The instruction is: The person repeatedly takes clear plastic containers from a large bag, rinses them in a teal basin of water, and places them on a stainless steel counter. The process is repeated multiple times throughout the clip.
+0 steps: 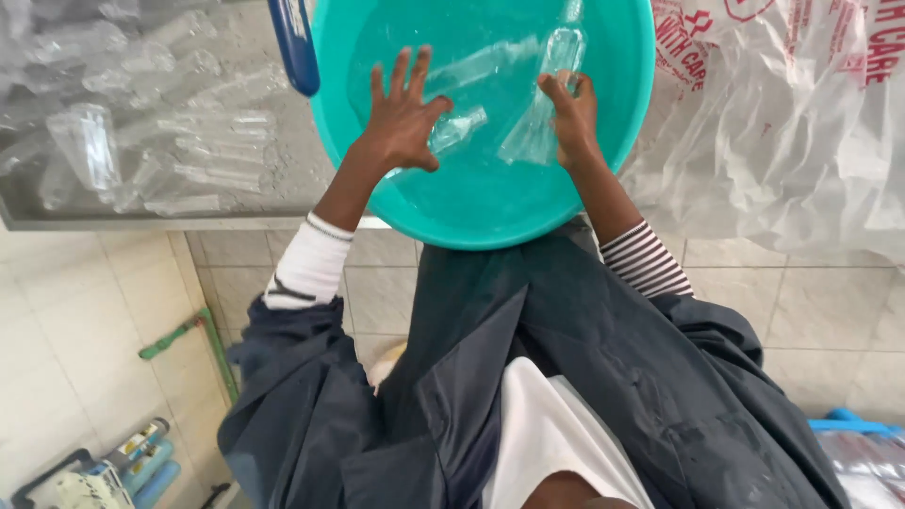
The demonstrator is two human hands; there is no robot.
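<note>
A teal plastic basin (pixel 481 212) of water sits in front of me. Clear glass bottles (pixel 481 64) lie under the water. My left hand (pixel 403 115) is spread open in the water, its fingers apart, just beside a small clear bottle (pixel 459 127). My right hand (pixel 571 113) grips a taller clear bottle (pixel 558 58) that stands tilted in the basin, neck pointing away from me. Both sleeves are pushed up the forearms.
Several clear bottles (pixel 160 141) lie on the grey counter at the left. A blue handle (pixel 294 42) hangs over the basin's left rim. A crumpled clear plastic bag (pixel 792 123) with red print lies at the right. Tiled wall and a green pipe (pixel 217 349) are below.
</note>
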